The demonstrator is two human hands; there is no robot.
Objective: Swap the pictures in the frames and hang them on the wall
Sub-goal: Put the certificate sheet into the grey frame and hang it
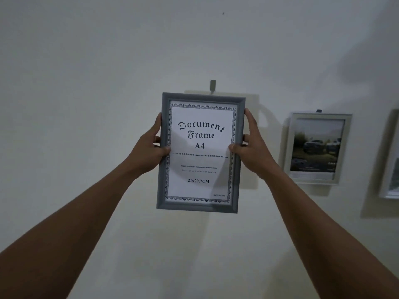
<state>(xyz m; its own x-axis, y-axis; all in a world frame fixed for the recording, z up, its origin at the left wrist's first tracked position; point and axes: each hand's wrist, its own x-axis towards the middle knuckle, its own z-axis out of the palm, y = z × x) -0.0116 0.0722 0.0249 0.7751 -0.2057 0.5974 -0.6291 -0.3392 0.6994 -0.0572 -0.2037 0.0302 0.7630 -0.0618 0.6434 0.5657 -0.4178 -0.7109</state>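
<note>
Grey frame (199, 153): held upright in portrait at the centre of the view, in front of the wall (86, 83), slightly tilted, with its top rail just below the hook (212, 85).
Left hand (151, 152): at 9 o'clock of the frame, gripping the left rail about halfway up; the thumb (165, 150) lies over the front edge and the fingers wrap behind.
Right hand (251, 152): at 3 o'clock of the frame, gripping the right rail at the same height; the thumb (234, 147) lies on the front and the forefinger runs up along the outer edge.
Hook: a small grey piece on the wall at 12 o'clock of the frame, just above the top rail; whether they touch cannot be told.
Open room: bare wall spreads from 7 to 12 o'clock of the frame and below it; a small dark mark (223, 13) sits high at 12 o'clock.
Edges: a white frame (317, 147) with a dim outdoor picture hangs at 3 o'clock, well apart from the right hand; a further frame (390, 160) is cut off by the right edge of the view.
Shadow (250, 117): the frame's shadow falls on the wall behind it, toward 2 o'clock.
Sheet (200, 175): white with an ornate border.
Writing: "Document Frame A4", a dotted line, two small blurred lines, "21x29.7CM", and "MADE IN CHINA" at 5 o'clock.
</note>
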